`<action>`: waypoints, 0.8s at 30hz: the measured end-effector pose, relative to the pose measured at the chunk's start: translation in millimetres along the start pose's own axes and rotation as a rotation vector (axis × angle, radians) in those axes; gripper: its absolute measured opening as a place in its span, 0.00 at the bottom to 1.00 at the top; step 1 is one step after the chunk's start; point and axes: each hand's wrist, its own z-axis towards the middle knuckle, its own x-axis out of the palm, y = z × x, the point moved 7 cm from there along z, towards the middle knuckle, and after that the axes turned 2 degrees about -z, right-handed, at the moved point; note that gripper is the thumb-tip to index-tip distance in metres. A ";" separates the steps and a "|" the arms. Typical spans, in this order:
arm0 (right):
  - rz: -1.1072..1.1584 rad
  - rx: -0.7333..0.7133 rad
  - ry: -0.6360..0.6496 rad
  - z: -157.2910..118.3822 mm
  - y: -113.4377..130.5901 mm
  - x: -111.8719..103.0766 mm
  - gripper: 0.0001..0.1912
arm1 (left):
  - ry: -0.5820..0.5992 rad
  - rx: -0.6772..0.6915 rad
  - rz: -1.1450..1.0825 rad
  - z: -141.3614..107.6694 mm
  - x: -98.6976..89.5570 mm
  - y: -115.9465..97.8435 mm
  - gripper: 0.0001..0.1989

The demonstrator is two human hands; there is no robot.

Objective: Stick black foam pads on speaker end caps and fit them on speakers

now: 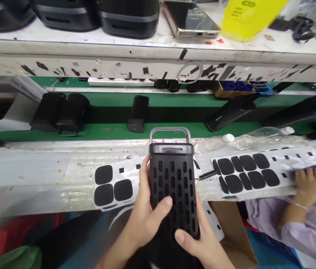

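Observation:
A black case with slotted openings and a grey top handle (173, 175) is held upright in front of me. My left hand (146, 216) wraps its left side, with the thumb on the slotted face. On the right side, my right hand (202, 239) grips it lower down, its thumb also on the face. Behind the case, a white sheet with black rounded stickers (113, 186) lies on the table. Another sticker sheet (244, 172) lies to the right, with a black pen-like tool (207, 175) at its left edge.
A green conveyor (104, 116) behind the table (48, 172) carries several black units. Two clear bottles (213, 144) lie at the back right. Another person's hand (311, 183) rests at the right. A shelf (90, 52) overhead holds a phone (190, 18) and black cases. A cardboard box (234, 231) stands below.

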 end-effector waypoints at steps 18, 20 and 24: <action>-0.022 0.021 0.037 2.0 -5.0 -5.0 0.62 | 0.024 0.002 -0.068 -2.5 2.7 4.9 0.42; -0.004 0.010 0.048 6.1 -4.7 -6.7 0.61 | -0.026 -0.028 -0.120 2.1 -2.6 10.0 0.41; 0.024 0.009 0.080 15.3 -8.7 -11.5 0.62 | -0.191 -0.139 -0.266 12.2 -15.1 32.4 0.44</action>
